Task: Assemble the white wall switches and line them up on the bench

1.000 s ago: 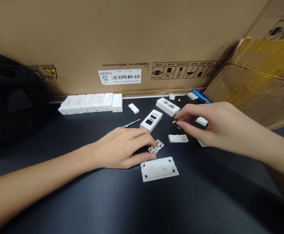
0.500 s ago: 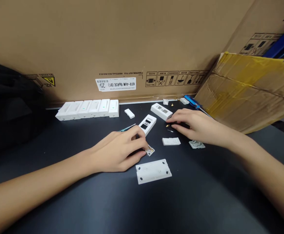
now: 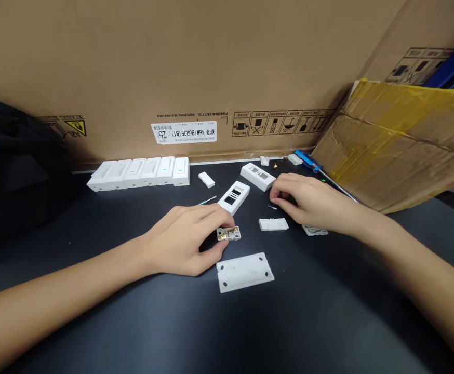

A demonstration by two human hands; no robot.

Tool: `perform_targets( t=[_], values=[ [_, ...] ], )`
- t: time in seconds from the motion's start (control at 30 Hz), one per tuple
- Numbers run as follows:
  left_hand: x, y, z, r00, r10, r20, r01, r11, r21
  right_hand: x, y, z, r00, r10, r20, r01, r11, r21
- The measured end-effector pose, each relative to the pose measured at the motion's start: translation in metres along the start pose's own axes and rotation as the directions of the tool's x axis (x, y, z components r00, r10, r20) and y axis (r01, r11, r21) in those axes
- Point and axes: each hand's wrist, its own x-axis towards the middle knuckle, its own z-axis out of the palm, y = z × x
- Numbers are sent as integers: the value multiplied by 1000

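My left hand point(image 3: 190, 239) grips a small white switch base point(image 3: 229, 234) with brass contacts inside, thumb on the near side and fingers on the far side. Just in front of it lies a flat white back plate point(image 3: 245, 272) with holes at its corners. My right hand point(image 3: 299, 197) is closed in a pinch above the table; whatever sits between its fingertips is hidden. Close to those fingers are a white switch housing point(image 3: 257, 176) and a tiny pale pin-like part point(image 3: 272, 208). Another housing point(image 3: 234, 198) with openings lies beyond my left hand.
Assembled white switches point(image 3: 139, 174) stand in a row at the back left. A white rocker point(image 3: 206, 179), a white part point(image 3: 274, 224), a grey-white part point(image 3: 315, 230) and a blue-handled screwdriver point(image 3: 308, 161) lie about. Large cardboard boxes point(image 3: 196, 62) wall off the back.
My left hand has turned the switch base level, showing its brass contacts. My right fingers have pinched together and lifted slightly; the brass bit by their tips is no longer visible on the table.
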Motion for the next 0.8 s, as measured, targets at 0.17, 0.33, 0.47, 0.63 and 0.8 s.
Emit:
perform_targets(
  t=[0.17, 0.33, 0.47, 0.63, 0.8],
  values=[
    [1, -4, 1, 999, 31, 23, -31, 1000, -3, 0, -5, -7, 998, -7, 56, 3, 998, 69],
    [1, -7, 0, 996, 80, 29, -80, 997, -15, -2, -10, -19, 997, -23, 73, 13, 991, 135],
    [1, -7, 1, 995, 97, 31, -96, 994, -49, -4, -7, -28, 999, 2, 53, -8, 993, 116],
    [1, -6, 0, 993, 115, 12, -114, 993, -32, -8, 19, -27, 993, 100, -66, -104, 993, -53],
    [1, -2, -3, 998, 67, -18, -66, 997, 40, -3, 53, -13, 958, 246, -146, -264, 957, -119]
  ],
)
